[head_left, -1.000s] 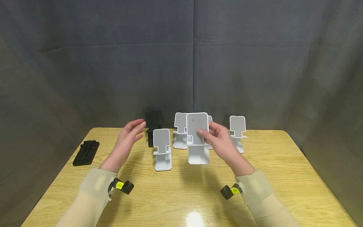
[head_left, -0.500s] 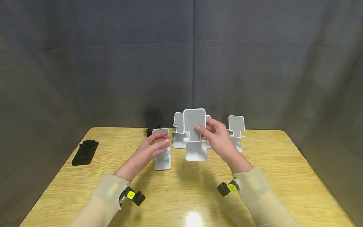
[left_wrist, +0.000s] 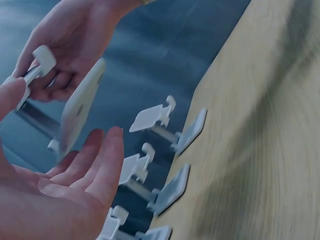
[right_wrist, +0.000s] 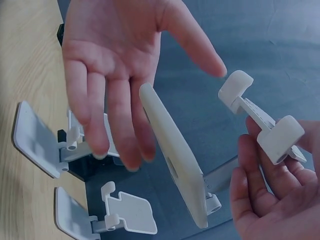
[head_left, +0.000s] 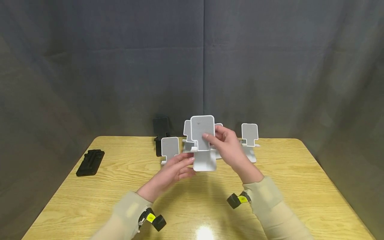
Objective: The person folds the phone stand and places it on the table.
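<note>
"Holding what, that right hand (head_left: 228,147)?"

"The raised stand (head_left: 201,146), a white phone holder with a gray pad. The thumb presses the front of the pad and the fingers curl behind it. It's up above the wooden table (head_left: 285,186)."

"And the left hand (head_left: 174,169)?"

"Just left of the raised stand, by its base. Those fingers are stretched out, with a wide gap between them and the thumb. Whether a fingertip touches the base, I can't tell."

"What's around them?"

"Near the raised stand, on its left, a white stand (head_left: 170,146) rests on the table, its lower part hidden by the left hand. Directly behind the raised stand are two more white stands (head_left: 187,130), both partly covered. Off to its right, past the right hand, is another white one (head_left: 250,133)."

"Any other color?"

"Two black. The unfolded black stand (head_left: 161,126) is behind the raised stand and to its left; the folded black stand (head_left: 90,162) lies flat, well apart on that same side. A dark curtain (head_left: 270,66) hangs behind everything."
</note>
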Action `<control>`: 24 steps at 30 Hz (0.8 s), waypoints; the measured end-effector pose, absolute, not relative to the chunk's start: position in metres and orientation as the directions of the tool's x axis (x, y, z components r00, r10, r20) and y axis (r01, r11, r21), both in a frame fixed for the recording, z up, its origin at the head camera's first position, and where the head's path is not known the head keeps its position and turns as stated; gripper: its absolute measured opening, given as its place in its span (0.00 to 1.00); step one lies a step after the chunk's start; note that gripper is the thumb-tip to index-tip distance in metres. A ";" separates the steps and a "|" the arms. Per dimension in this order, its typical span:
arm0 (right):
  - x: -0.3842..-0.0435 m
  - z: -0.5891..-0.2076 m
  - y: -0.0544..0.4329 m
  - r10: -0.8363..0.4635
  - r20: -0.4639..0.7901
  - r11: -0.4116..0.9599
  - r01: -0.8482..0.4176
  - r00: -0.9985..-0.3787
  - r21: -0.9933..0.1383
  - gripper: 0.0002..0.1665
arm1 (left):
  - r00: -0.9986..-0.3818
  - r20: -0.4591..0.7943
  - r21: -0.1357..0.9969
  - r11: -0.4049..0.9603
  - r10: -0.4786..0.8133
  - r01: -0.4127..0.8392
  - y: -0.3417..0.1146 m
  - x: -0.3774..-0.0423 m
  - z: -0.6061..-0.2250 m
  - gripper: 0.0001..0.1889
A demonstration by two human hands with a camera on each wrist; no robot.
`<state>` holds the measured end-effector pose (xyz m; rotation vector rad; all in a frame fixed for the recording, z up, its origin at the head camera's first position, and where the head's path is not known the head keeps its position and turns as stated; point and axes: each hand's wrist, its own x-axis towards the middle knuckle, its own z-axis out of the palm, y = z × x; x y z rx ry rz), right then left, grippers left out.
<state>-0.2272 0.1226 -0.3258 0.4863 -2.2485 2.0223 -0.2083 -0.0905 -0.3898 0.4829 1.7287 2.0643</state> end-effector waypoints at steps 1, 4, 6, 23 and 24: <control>-0.227 -0.326 0.122 -0.182 0.267 0.080 -0.285 -0.946 -0.955 0.17 | -0.855 0.002 0.983 -0.157 0.519 -0.093 -0.088 -0.208 -0.391 0.31; -0.227 -0.327 0.120 -0.190 0.275 0.068 -0.292 -0.942 -0.954 0.18 | -0.844 0.000 0.980 -0.170 0.536 -0.108 -0.082 -0.206 -0.394 0.30; -0.227 -0.327 0.120 -0.198 0.280 0.056 -0.297 -0.939 -0.953 0.19 | -0.845 0.003 0.978 -0.178 0.535 -0.110 -0.079 -0.205 -0.396 0.30; -0.227 -0.330 0.117 -0.228 0.271 0.047 -0.288 -0.935 -0.956 0.21 | -0.882 0.006 0.930 -0.326 0.470 -0.168 -0.059 -0.205 -0.400 0.24; -0.227 -0.331 0.117 -0.229 0.272 0.043 -0.289 -0.935 -0.957 0.21 | -0.883 0.004 0.930 -0.327 0.469 -0.169 -0.058 -0.205 -0.400 0.23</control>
